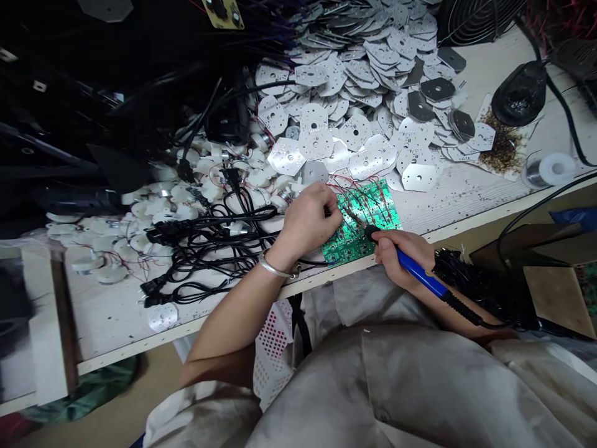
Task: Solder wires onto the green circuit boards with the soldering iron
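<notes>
My right hand [405, 256] is closed around a blue soldering iron [422, 274], its metal tip pointing up and left over a green circuit board panel [380, 218]. Thin red wires [370, 194] run across the panel. At the panel's left edge, my left hand [313, 218] is closed in a pinch close to the iron's tip. What its fingers hold, if anything, is too small to make out. A metal bracelet [276, 267] circles the left wrist. Black power cords [233, 239] lie coiled beside that wrist.
Behind the panel rises a heap of silver plates [321, 134]. White round parts [205, 171] with thin wires spread at left. A solder spool [550, 169], a soldering stand [520, 93] and a fan [482, 18] stand at right. The table's front edge [448, 233] is close to my body.
</notes>
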Action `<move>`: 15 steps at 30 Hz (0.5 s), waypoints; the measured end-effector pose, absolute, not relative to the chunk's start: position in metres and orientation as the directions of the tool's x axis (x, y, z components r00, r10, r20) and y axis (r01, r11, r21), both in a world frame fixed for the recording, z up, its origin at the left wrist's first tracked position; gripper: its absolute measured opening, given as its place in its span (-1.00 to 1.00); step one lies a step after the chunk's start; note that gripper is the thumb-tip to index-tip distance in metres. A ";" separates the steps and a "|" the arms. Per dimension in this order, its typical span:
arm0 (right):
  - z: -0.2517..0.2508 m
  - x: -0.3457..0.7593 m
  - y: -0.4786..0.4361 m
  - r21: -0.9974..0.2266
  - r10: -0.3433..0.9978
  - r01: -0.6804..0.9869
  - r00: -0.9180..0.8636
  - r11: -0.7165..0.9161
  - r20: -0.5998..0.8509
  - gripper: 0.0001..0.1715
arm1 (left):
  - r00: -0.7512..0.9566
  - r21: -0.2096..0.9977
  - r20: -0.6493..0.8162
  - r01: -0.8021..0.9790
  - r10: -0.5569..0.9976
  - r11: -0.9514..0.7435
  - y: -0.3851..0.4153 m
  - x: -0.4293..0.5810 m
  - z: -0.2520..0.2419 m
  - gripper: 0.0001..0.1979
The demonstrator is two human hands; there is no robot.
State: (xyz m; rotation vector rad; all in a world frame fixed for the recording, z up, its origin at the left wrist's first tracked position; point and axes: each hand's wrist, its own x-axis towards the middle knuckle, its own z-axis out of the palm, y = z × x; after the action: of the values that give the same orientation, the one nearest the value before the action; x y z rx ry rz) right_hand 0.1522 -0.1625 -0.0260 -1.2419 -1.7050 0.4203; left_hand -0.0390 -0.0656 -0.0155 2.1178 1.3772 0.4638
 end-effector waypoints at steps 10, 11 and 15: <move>-0.023 0.157 -0.168 -0.719 0.879 0.562 -0.031 0.409 0.476 -0.83 | 0.417 0.625 -0.029 0.717 0.908 -0.310 -0.065 -0.040 -0.015 -0.88; -0.022 0.158 -0.169 -0.725 0.873 0.553 -0.011 0.411 0.487 -0.83 | 0.418 0.624 -0.030 0.717 0.908 -0.310 -0.065 -0.040 -0.016 -0.88; -0.020 0.165 -0.169 -0.745 0.829 0.513 0.110 0.425 0.549 -0.81 | 0.417 0.629 -0.032 0.715 0.908 -0.306 -0.066 -0.040 -0.017 -0.87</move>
State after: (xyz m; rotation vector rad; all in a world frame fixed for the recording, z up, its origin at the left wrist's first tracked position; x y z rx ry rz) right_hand 0.1652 -0.1693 -0.0201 -1.2266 -1.5486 0.3493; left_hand -0.0399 -0.0655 -0.0167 2.1101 1.3703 0.4467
